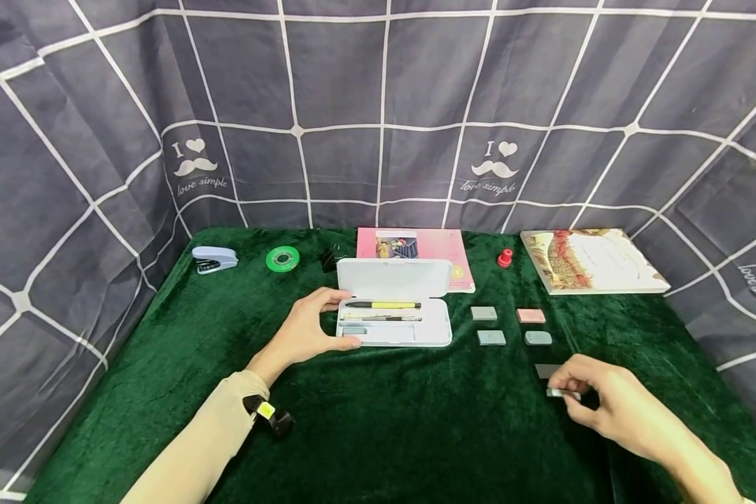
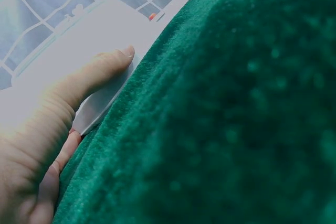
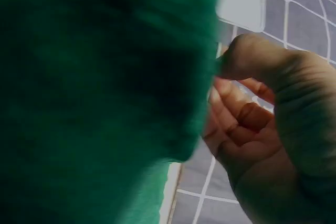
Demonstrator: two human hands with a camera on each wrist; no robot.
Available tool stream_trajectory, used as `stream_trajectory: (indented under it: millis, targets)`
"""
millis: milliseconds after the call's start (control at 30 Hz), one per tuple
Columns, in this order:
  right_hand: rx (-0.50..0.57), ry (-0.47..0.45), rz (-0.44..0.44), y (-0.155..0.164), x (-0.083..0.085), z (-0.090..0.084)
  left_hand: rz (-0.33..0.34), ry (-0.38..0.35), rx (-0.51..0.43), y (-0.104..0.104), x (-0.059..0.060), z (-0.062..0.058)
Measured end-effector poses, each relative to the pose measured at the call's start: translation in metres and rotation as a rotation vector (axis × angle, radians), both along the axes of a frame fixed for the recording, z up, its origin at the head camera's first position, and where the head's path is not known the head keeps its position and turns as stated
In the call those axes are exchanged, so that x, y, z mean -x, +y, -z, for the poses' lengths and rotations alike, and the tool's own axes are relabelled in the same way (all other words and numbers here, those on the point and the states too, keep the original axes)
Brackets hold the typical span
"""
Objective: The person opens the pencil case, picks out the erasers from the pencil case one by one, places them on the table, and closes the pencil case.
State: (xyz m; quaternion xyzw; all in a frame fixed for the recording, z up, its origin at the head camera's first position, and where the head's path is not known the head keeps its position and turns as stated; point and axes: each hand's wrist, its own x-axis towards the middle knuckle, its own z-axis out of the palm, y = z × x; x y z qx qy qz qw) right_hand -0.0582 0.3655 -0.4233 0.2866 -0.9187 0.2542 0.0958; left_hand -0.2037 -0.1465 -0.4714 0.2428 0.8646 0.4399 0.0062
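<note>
A white pencil case [image 1: 437, 326] lies with its lid [image 1: 395, 276] raised. My left hand [image 1: 306, 324] grips its left end, thumb along the front edge and fingers at the back; the left wrist view shows the thumb [image 2: 105, 67] against the white case. Inside lie a yellow-and-black pen [image 1: 390, 305], a slim pen [image 1: 390, 319] and a small grey block [image 1: 354, 331] in the front left compartment. Over to the right, my right hand [image 1: 611, 400] pinches a small pale eraser-like block [image 1: 561, 393] between thumb and fingers, just in front of another flat grey block [image 1: 545, 370].
Between case and right hand lie two grey blocks [image 1: 484, 313] [image 1: 491, 338], a pink block [image 1: 531, 316] and a rounded grey one [image 1: 538, 338]. Along the back stand a stapler [image 1: 214, 257], green tape roll [image 1: 283, 259], binder clip [image 1: 330, 259], pink book [image 1: 416, 241], red object [image 1: 505, 258] and pale book [image 1: 595, 262].
</note>
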Motion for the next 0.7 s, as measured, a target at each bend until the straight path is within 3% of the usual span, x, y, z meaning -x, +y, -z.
stream_trajectory:
  millis: [233, 433, 700]
  targets:
    - [-0.034, -0.087, -0.024, 0.0028, -0.0066, 0.0096, -0.001, -0.001, 0.004, -0.0006, 0.0016, 0.0014]
    - [-0.04, -0.103, 0.012, 0.0031, -0.0057, 0.0104, -0.002, -0.005, 0.006, -0.0006, 0.0017, 0.001]
    - [-0.058, -0.126, -0.032, 0.0054, -0.0038, 0.008, -0.004, -0.019, 0.009, -0.0001, 0.0019, 0.0011]
